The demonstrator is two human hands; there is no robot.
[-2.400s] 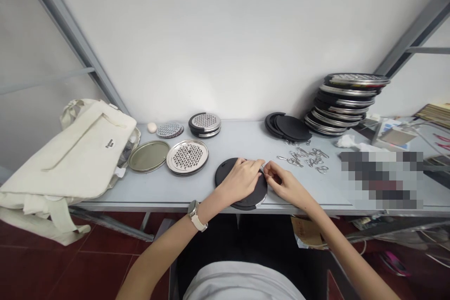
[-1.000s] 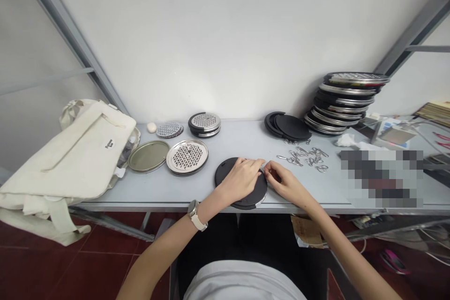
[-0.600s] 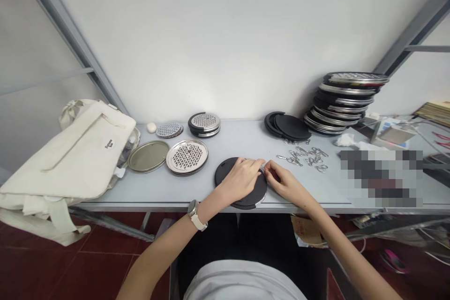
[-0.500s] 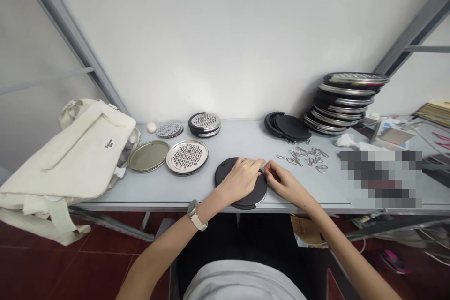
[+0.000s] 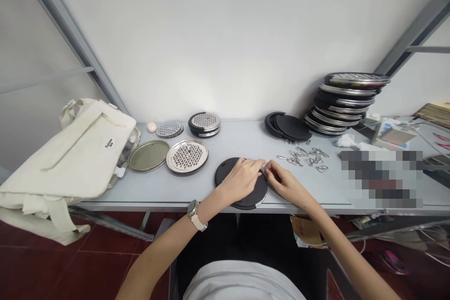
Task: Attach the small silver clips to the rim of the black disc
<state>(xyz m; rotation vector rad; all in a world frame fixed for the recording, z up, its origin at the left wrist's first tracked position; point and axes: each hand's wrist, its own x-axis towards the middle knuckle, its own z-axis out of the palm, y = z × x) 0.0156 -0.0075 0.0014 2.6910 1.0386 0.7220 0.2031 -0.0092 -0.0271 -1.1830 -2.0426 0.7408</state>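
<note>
A round grater (image 5: 259, 193) with a black back and a strip of steel rim lies flat near the table's front edge, black side up. My left hand (image 5: 242, 177) lies over it, its bent fingers holding it down and the fingertips at its right edge. My right hand (image 5: 279, 179) is closed in a pinch at that same edge, touching or nearly touching the left fingertips. A small shiny metal piece (image 5: 262, 168) shows between the two hands; its shape is mostly hidden by the fingers. Several loose metal clips (image 5: 309, 156) lie scattered beyond my right hand.
Steel grating discs (image 5: 187, 156), an olive-coloured round plate (image 5: 149, 155) and stacked small graters (image 5: 205, 124) are on the left. Black round parts (image 5: 292, 127) and a tall leaning stack of graters (image 5: 342, 103) stand at the back right. A cream bag (image 5: 77, 150) covers the left end.
Both hands have stayed at the grater's right edge. Only slight finger movement shows around the small metal piece; the grater and everything else keep their places.
</note>
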